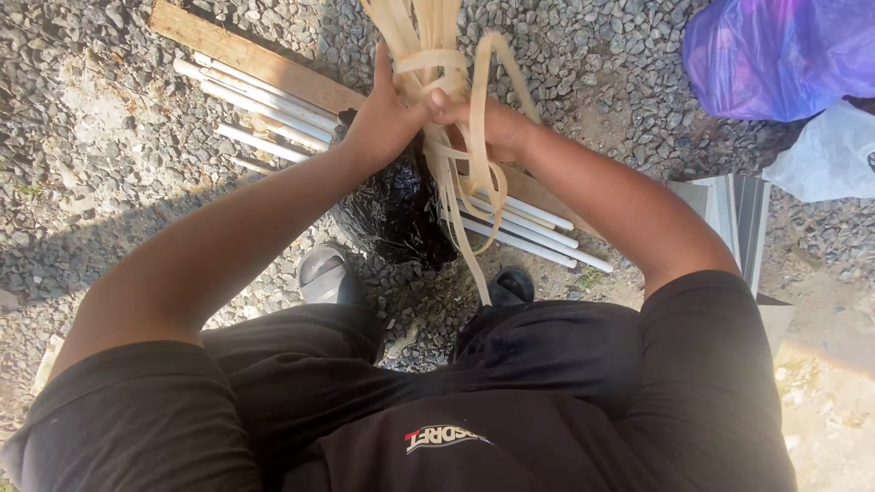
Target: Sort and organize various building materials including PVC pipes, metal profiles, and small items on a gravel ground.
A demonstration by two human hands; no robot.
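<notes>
Left hand: the left hand (383,123) pressed against the bundle of pale strips (428,36) from its 9 o'clock side, fingers pointing up along it; grip clamped on the bundle.
Right hand: the right hand (488,123) met it from 3 o'clock, grip closed on a loop of the same strips, thumb tip touching the left hand.
Strips: the bundle rose toward 12 o'clock out of view; loose ends hung toward 6 o'clock, one reaching down between the shoes (326,273).
Black bag: a crumpled black plastic bag (392,214) lay just below the hands.
Ground: gravel (91,155), with white tubes (264,100) and a wooden plank (246,55) at 10 o'clock.
Far corner: a purple bag (775,55) at 2 o'clock.
</notes>
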